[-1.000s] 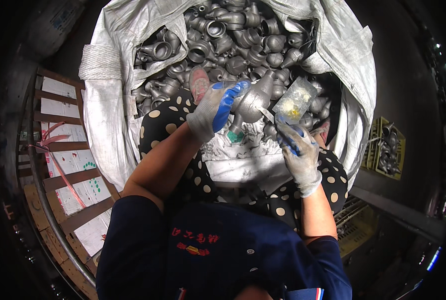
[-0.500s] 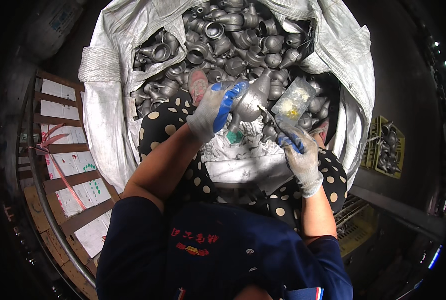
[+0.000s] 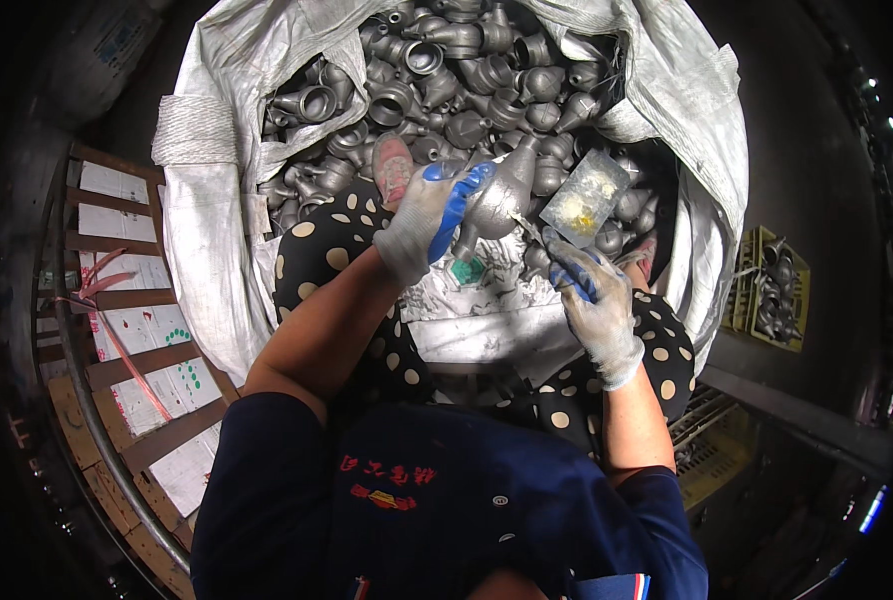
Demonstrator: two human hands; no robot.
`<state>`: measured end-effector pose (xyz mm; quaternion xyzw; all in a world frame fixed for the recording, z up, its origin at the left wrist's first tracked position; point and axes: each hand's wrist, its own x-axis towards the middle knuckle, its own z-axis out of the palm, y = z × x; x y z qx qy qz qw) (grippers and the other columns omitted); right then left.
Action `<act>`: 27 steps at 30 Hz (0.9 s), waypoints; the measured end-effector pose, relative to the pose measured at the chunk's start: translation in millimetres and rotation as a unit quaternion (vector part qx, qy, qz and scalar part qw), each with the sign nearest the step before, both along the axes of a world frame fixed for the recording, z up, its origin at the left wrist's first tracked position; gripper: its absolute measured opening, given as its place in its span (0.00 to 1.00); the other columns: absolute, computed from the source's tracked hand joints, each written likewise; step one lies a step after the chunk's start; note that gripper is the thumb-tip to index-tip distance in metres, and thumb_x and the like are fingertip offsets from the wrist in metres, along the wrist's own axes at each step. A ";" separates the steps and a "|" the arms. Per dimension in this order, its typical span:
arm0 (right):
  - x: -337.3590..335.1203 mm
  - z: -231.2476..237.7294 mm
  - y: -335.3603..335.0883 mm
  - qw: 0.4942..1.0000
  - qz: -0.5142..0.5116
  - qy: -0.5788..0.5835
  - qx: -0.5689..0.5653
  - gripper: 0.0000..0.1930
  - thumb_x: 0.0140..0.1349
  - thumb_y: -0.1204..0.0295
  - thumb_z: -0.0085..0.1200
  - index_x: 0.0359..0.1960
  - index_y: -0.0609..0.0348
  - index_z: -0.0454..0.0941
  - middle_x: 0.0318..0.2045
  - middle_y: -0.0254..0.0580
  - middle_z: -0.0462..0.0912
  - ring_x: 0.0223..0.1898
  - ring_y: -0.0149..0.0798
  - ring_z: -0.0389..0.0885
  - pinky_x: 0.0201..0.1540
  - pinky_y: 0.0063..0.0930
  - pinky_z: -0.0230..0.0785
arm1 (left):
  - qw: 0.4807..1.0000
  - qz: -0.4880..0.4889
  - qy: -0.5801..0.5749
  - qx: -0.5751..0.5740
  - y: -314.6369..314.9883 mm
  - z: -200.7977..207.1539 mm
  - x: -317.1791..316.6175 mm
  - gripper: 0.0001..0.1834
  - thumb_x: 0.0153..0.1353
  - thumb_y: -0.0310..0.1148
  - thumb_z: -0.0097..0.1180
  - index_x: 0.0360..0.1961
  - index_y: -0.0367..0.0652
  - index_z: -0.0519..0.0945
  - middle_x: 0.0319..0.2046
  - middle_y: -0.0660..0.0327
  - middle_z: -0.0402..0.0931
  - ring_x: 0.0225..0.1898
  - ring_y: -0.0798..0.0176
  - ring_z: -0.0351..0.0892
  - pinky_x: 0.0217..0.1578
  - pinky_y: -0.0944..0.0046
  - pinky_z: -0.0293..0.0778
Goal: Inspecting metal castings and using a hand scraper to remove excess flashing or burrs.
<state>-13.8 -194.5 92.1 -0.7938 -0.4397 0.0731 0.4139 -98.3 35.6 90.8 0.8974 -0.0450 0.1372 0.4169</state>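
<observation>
My left hand (image 3: 429, 222), in a grey knit glove with blue coating, grips a grey bulb-shaped metal casting (image 3: 505, 196) from its left side. The casting is tilted, its narrow neck pointing up and right. In my right hand (image 3: 599, 300), gloved the same way, a thin stick-like tool (image 3: 532, 230) is pinched, and its light tip meets the casting's right side or lies very near it. What kind of tool it is I cannot make out. Just right of the casting lies a grey rectangular plate (image 3: 614, 207) with pale and yellow paste smeared on it.
A big white woven sack (image 3: 207, 215) surrounds many similar grey castings (image 3: 467, 128). My spotted trouser legs and pink shoes (image 3: 393, 168) are among them. Yellow crates (image 3: 787, 275) with castings stand at right, and a slatted wooden rack (image 3: 117, 250) with a metal rail at left.
My right hand has shifted slightly left and up with the tool, whose tip has moved a little on or near the casting. My left hand keeps its hold.
</observation>
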 end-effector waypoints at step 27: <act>4.1 -26.1 -5.5 0.983 0.046 0.169 0.055 0.22 0.51 0.77 0.56 0.51 0.60 0.73 0.49 0.49 0.76 0.48 0.42 0.78 0.49 0.31 0.70 | 0.989 0.010 -0.112 0.095 4.0 -11.0 1.5 0.20 0.54 0.31 0.52 0.47 0.33 0.70 0.30 0.57 0.76 0.30 0.62 0.78 0.31 0.63 0.73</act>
